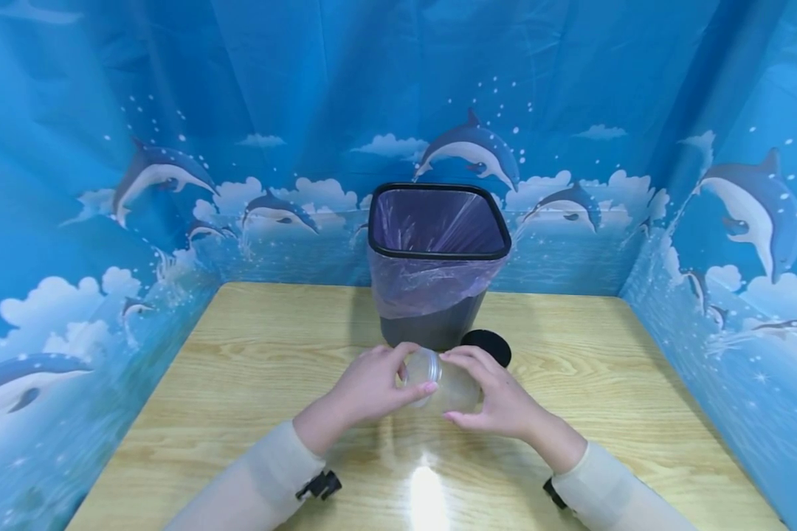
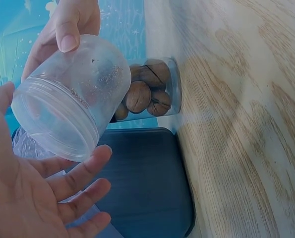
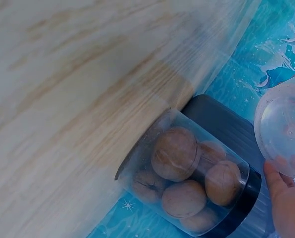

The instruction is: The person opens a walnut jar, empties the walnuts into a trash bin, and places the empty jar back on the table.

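Hands share 1 empty clear jar [image 1: 438, 382]: right hand [image 1: 501, 402] grips its base end, left hand [image 1: 372, 387] curls around its open mouth. Beyond the fingertips stands a walnut jar [image 2: 152, 89], beside the bin [image 1: 436, 265].

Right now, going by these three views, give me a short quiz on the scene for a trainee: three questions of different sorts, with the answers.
1. True or false: the clear jar held between the left hand and the right hand has its lid on.
2. Multiple choice: what is inside the second jar, which stands on the table by the bin? A) walnuts B) coins C) rice
3. Short answer: what lines the black bin?

Key:
1. False: its mouth is open and it looks empty.
2. A
3. A purple plastic bag, folded over the rim.
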`<state>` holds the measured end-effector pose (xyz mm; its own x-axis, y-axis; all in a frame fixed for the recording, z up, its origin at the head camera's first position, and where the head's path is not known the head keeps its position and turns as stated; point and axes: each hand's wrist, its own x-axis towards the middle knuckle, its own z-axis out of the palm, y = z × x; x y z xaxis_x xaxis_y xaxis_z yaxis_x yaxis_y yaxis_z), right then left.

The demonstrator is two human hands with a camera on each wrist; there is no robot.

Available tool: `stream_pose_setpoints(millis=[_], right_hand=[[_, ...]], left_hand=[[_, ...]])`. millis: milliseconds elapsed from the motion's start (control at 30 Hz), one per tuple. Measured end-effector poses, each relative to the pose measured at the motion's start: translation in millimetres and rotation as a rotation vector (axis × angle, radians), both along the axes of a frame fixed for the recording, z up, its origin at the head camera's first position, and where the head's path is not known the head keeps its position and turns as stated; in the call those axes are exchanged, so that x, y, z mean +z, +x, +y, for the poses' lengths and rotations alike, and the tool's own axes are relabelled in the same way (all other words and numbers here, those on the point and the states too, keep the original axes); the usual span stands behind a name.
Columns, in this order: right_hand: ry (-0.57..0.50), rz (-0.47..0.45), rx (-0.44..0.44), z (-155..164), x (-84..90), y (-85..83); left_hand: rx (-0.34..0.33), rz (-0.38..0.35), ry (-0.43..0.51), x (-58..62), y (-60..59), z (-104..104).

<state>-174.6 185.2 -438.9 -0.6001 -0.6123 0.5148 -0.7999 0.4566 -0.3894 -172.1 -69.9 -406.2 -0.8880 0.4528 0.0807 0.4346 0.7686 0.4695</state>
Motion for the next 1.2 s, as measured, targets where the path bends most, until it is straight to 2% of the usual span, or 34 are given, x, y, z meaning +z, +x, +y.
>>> stream_pose_setpoints(millis=[333,567,833,1200], right_hand=[[-0.002,-0.004,0.002,0,1.1,0.2],[0.005,-0.008,0.007,2,0.5,-0.6],[0.006,-0.008,0.015,2,-0.3,-1.5],[0.009,-0.012,0.017,2,0.0,-1.4]], left_hand=[[-0.028,-0.028,0.020,1.2,-0.8,-2],[-0.126,-0.033,0.068,1.3,-3.4,-7],[-0.220,-0.030,0.074,2.8,-3.9,-12],[-0.247,-0.040,0.071,5.2,-3.2,-13]])
